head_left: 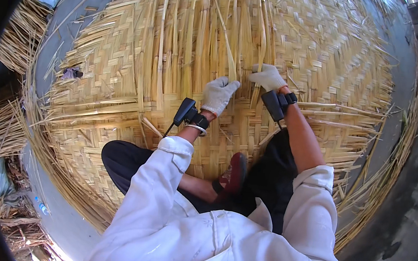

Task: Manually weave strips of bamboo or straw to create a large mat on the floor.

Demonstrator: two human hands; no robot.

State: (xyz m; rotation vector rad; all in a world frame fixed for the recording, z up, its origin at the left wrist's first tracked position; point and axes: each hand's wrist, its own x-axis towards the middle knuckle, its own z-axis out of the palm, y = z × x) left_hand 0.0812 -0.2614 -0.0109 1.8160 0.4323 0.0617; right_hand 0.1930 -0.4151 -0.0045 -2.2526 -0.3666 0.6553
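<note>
— Do we see any packages, labels, signs or screens?

— Just one we can name: a small clear plastic bottle (42,207) with a blue label, lying on the ground far below and to the left of the left hand (218,95).

— Any signs or screens?

— We find none.

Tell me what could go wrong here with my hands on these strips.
1. Both gloved hands, left hand and right hand, press on loose strips; a sharp edge might cut through cloth.
2. Unwoven strips could slip out of the mat weave.
3. Stray ends near the shoe might snag it.
</note>
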